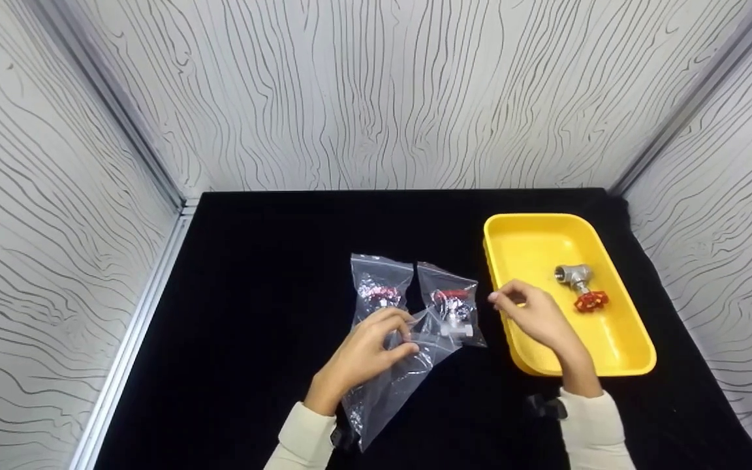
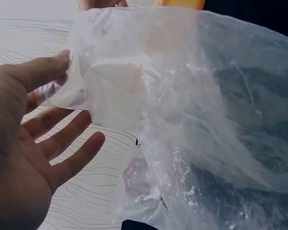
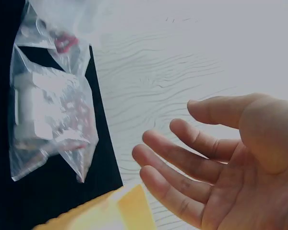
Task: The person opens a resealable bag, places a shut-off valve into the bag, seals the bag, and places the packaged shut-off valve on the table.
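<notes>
A clear zip bag (image 1: 394, 385) hangs from my left hand (image 1: 364, 349), whose thumb and index finger pinch its upper edge. In the left wrist view the bag (image 2: 182, 96) looks empty and spreads wide beside the fingers. My right hand (image 1: 536, 320) is over the tray's left rim with fingers loosely bent and nothing in them. A metal valve with a red handwheel (image 1: 578, 286) lies inside the yellow tray (image 1: 525, 225). Two more clear bags, one on the left (image 1: 381, 267) and one on the right (image 1: 456, 313), each hold a red-handled valve and lie behind the left hand.
Black cloth (image 1: 271, 261) covers the table. Pale panels with a wood-grain pattern (image 1: 376, 98) stand at the back and both sides, and a metal rail (image 1: 134, 339) runs along the left edge.
</notes>
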A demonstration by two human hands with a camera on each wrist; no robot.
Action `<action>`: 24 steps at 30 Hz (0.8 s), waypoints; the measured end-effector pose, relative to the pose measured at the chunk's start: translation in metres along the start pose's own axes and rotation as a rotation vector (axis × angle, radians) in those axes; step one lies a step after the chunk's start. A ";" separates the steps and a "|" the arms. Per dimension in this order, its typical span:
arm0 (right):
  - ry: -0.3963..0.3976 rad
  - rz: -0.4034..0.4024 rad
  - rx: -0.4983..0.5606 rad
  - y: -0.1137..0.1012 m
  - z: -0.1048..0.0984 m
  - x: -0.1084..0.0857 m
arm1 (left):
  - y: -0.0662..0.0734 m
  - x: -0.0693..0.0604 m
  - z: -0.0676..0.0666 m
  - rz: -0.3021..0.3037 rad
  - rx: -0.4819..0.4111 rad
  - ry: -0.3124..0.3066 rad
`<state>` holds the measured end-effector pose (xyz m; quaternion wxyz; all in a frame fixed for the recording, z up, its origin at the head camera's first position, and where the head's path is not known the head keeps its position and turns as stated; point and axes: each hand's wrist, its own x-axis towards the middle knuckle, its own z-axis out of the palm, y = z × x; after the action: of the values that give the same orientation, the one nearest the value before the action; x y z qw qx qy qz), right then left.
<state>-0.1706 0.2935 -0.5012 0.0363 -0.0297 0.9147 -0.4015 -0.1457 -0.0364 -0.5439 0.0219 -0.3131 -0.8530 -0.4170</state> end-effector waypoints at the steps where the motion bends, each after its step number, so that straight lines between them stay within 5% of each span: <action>1: 0.012 -0.004 -0.014 0.001 -0.003 0.001 | 0.000 0.000 -0.001 -0.002 0.001 -0.004; 14: 0.065 -0.058 -0.044 0.019 -0.042 0.018 | -0.005 0.000 -0.013 -0.025 -0.027 -0.043; 24: 0.091 -0.006 -0.113 0.046 -0.071 0.028 | -0.011 0.000 -0.029 -0.007 0.019 -0.022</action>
<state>-0.2064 0.3741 -0.4884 -0.0080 -0.0162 0.9364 -0.3503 -0.1583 -0.0618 -0.5325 0.0142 -0.3144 -0.8583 -0.4053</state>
